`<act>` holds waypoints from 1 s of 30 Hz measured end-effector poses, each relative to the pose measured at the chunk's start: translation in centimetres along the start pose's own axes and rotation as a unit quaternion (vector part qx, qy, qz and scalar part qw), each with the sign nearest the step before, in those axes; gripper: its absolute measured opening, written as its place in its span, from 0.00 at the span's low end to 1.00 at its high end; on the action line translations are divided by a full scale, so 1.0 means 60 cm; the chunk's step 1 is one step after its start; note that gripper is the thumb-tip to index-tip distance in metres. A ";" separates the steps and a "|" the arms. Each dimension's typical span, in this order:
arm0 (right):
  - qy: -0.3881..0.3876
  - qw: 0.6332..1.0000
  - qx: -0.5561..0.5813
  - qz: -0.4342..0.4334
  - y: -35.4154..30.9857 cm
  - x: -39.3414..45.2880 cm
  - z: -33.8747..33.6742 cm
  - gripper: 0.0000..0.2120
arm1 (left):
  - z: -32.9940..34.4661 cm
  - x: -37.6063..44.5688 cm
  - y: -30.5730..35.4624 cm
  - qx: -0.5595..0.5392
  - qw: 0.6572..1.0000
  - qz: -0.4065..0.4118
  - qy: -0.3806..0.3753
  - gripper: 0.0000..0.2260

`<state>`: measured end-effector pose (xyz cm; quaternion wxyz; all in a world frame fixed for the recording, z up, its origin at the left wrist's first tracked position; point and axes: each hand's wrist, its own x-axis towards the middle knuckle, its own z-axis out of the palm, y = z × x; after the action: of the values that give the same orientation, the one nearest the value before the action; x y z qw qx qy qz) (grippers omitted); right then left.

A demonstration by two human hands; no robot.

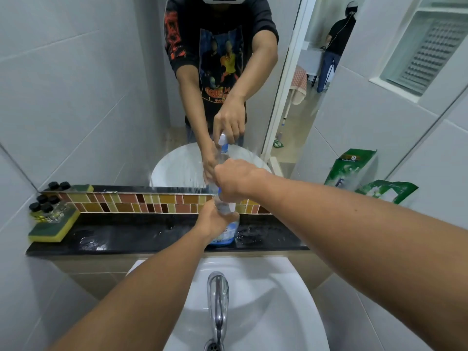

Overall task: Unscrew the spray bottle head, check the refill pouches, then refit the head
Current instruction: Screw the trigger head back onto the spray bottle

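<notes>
While clamped at top and body, stands upright on the black ledge (126, 236), long axis vertical: the spray bottle (226, 224). Left hand (211, 220) wrapped around the bottle's lower body from the left side. Right hand (234, 177) closed over the spray head (229, 205) directly above, white and blue plastic peeking out under the fingers. Set toward the ledge's right half, near its front edge, behind the sink (278, 287) and tap (217, 295). Further right, two green refill pouches (354, 171) at the ledge's right end, against the mirror. At the left end, a sponge (53, 228).
</notes>
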<state>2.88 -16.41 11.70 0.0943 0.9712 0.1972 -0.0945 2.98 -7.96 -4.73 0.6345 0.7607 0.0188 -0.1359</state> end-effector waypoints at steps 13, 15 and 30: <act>0.062 0.967 -0.170 -0.178 0.054 -0.015 -0.011 0.21 | 0.004 0.002 -0.007 0.012 0.999 -0.025 0.027 0.15; 0.089 0.966 -0.170 -0.174 0.053 -0.003 0.007 0.16 | 0.004 -0.002 -0.007 -0.005 0.999 -0.027 0.032 0.14; 0.137 0.965 0.069 0.214 -0.011 0.028 0.057 0.17 | 0.004 0.002 -0.001 -0.056 0.998 0.012 0.011 0.09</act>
<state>3.63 -15.96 7.94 0.0171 0.9986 -0.0115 0.0488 3.06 -8.21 -4.88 0.6771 0.7259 0.0241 -0.1183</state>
